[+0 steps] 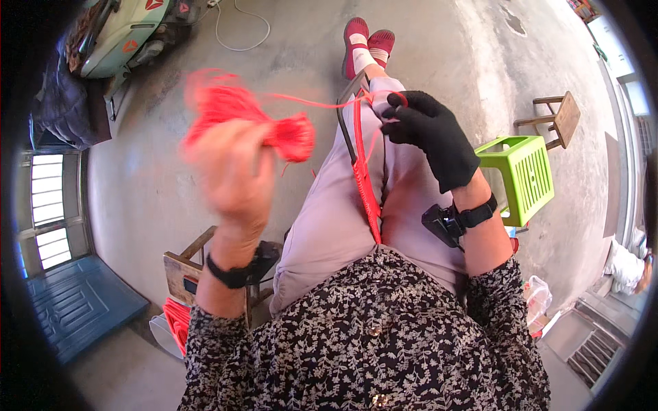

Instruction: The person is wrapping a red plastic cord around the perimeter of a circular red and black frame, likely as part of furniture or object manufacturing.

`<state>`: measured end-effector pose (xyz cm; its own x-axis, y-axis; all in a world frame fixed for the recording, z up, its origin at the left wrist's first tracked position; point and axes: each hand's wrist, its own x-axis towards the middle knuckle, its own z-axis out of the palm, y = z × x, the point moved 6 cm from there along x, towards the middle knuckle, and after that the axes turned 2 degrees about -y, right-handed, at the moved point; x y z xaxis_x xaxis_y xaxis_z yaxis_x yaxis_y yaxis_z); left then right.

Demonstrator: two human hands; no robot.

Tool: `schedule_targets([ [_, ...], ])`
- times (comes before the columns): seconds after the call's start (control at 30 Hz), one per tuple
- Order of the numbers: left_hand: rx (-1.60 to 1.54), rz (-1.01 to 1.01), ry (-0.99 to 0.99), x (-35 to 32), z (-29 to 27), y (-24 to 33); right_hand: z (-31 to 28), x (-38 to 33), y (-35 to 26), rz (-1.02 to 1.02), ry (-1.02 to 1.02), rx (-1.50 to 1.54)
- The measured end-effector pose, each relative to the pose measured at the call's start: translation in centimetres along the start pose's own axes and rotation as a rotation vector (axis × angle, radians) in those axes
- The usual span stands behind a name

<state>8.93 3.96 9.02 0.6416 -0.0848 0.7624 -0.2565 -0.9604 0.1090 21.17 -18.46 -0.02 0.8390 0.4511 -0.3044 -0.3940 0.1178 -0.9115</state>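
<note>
My bare left hand (236, 171) is closed around a bundle of red cord (291, 135); hand and bundle are blurred by motion. From the bundle a single red strand (319, 105) runs across to my right hand (428, 133). That hand wears a black glove, and its fingers are pinched at the strand. Between my legs lies a narrow dark frame (345, 135), its near part wound tightly with red cord (367, 192). Its far end reaches toward my shins. What lies under the gloved fingers is hidden.
A green plastic stool (531, 181) stands at my right, with a small wooden stool (565, 120) beyond it. At my left are a wooden seat (179, 277) and more red cord (177, 322). A pale scooter (130, 41) stands far left; a white cable (240, 48) lies on the floor.
</note>
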Motion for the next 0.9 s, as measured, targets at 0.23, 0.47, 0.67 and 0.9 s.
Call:
schedule_targets([
  [0.23,-0.661,-0.749,-0.423,-4.1,9.9,0.9,0.3,-1.3,0.2,-0.425,0.073,-0.691],
  [0.47,-1.219,-0.921,-0.312,-3.1,9.3,2.5,1.1,-0.5,1.4,-0.345,0.048,-0.013],
  [0.67,-1.878,-1.102,-0.777,-3.9,6.8,4.3,1.3,-7.7,-2.1,-0.21,-0.257,0.754],
  [0.9,-2.489,-1.365,-0.386,-6.9,5.2,4.8,2.8,-8.6,-0.3,-0.067,-0.507,0.651],
])
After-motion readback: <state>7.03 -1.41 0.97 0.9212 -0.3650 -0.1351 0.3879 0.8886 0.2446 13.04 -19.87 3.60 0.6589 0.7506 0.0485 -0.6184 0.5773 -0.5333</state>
